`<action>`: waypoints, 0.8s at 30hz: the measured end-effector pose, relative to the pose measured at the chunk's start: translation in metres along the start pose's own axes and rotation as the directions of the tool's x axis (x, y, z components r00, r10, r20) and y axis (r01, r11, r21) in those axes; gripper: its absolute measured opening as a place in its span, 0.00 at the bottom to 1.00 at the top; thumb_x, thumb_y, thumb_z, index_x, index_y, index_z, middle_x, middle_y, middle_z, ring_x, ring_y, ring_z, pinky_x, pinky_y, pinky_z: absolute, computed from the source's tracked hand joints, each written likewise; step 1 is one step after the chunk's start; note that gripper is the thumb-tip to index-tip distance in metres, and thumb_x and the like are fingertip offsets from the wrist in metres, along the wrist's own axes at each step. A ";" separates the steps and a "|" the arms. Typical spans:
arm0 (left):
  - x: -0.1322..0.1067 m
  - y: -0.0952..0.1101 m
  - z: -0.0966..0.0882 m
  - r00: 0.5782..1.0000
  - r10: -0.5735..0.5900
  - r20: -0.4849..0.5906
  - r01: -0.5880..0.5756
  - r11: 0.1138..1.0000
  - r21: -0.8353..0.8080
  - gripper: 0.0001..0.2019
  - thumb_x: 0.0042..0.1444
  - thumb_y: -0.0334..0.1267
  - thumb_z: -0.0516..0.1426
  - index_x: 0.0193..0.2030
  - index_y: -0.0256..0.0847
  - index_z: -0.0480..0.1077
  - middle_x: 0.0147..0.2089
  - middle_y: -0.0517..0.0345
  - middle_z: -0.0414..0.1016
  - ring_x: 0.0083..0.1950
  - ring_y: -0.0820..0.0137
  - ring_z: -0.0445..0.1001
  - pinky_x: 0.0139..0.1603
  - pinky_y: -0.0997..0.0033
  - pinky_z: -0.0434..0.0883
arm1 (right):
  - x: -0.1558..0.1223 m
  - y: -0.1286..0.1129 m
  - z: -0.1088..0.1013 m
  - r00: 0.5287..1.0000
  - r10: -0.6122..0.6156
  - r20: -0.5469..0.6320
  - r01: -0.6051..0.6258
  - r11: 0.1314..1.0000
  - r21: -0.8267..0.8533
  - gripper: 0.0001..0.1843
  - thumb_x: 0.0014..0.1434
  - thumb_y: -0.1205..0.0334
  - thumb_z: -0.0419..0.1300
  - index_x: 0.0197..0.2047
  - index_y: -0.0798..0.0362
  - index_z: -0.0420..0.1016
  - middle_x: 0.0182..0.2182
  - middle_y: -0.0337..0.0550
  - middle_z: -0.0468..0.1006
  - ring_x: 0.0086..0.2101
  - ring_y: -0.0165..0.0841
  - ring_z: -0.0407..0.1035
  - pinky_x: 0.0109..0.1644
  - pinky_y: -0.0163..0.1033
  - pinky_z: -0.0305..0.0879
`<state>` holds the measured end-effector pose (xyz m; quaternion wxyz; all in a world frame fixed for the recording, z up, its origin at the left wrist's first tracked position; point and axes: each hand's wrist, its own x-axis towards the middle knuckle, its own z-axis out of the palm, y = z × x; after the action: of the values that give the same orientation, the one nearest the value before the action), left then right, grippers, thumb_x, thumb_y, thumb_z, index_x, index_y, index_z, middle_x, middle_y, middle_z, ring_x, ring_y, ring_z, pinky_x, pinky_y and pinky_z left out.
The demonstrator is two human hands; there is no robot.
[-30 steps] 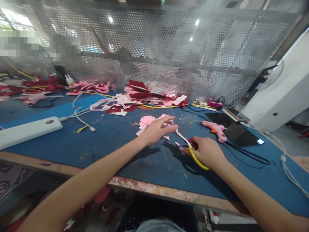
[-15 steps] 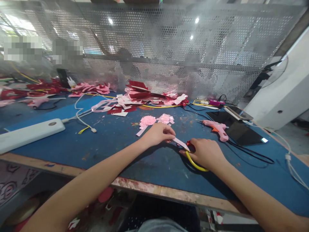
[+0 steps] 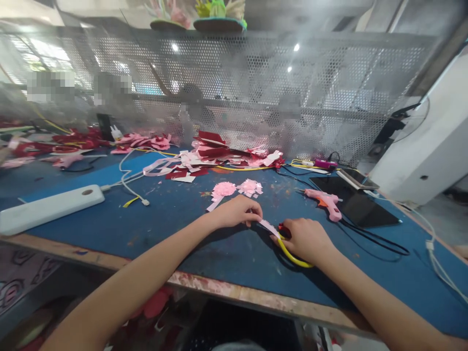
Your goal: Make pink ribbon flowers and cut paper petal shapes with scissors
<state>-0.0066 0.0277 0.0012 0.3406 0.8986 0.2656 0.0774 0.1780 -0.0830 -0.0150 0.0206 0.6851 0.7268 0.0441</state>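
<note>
My left hand (image 3: 241, 210) is closed, pinching one end of a pale pink strip (image 3: 269, 227) between thumb and fingertips. The strip slants down to the right, and its edge looks notched. Wrapped round yellow-handled scissors (image 3: 294, 256), my right hand (image 3: 307, 239) is at the strip's other end. The hand mostly hides the blades, and a bit of red shows by its fingers. Just beyond my left hand lie two frilly pink paper flowers, the left flower (image 3: 224, 188) with a pale tail and the right flower (image 3: 250, 187) with small scraps around it.
A pink glue gun (image 3: 325, 201) with a black cord lies right, beside a dark flat panel (image 3: 360, 204). Red and pink pieces (image 3: 215, 153) are heaped at the back against a perforated screen (image 3: 237, 73). On the left are a white power bank-like bar (image 3: 51, 208) and cables.
The view has tilted up a little, so everything sits lower. Both hands keep their hold; the strip between them now looks shorter, with a more notched edge.
</note>
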 end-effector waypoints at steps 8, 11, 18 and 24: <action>-0.005 -0.003 -0.001 0.962 0.270 -0.046 -0.222 0.867 0.446 0.08 0.59 0.37 0.54 0.37 0.41 0.74 0.38 0.59 0.78 0.38 0.72 0.73 0.37 0.79 0.62 | 0.002 0.001 0.005 1.000 -0.001 -0.017 0.002 0.999 0.035 0.24 0.58 0.41 0.49 0.31 0.53 0.74 0.27 0.51 0.79 0.31 0.45 0.75 0.27 0.38 0.55; -0.008 -0.004 0.002 0.953 0.298 -0.062 -0.238 0.857 0.456 0.08 0.60 0.34 0.52 0.37 0.40 0.73 0.37 0.58 0.77 0.38 0.72 0.73 0.38 0.79 0.63 | 0.001 0.000 0.006 1.000 0.005 -0.019 -0.003 0.998 0.062 0.25 0.58 0.40 0.49 0.31 0.53 0.75 0.28 0.51 0.79 0.31 0.45 0.75 0.27 0.38 0.56; 0.015 -0.010 -0.024 0.836 0.235 -0.496 -0.057 0.936 0.347 0.09 0.60 0.35 0.51 0.37 0.38 0.73 0.35 0.56 0.77 0.36 0.72 0.73 0.40 0.75 0.67 | 0.005 0.019 0.001 0.987 0.156 0.047 -0.159 0.983 0.087 0.26 0.56 0.40 0.50 0.32 0.54 0.77 0.29 0.53 0.79 0.33 0.49 0.75 0.31 0.43 0.62; 0.071 -0.033 -0.053 0.876 0.249 -0.412 -0.012 0.867 0.498 0.13 0.48 0.20 0.53 0.30 0.38 0.76 0.43 0.54 0.78 0.49 0.66 0.73 0.53 0.67 0.66 | 0.018 0.056 0.002 0.924 0.379 0.056 -0.383 0.921 0.073 0.27 0.57 0.41 0.50 0.38 0.55 0.78 0.40 0.59 0.77 0.40 0.47 0.73 0.40 0.45 0.66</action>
<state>0.0222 0.1160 0.0171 0.0271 0.9258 0.2867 0.2448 0.2328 -0.0617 -0.0109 -0.0019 0.8143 0.5804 0.0032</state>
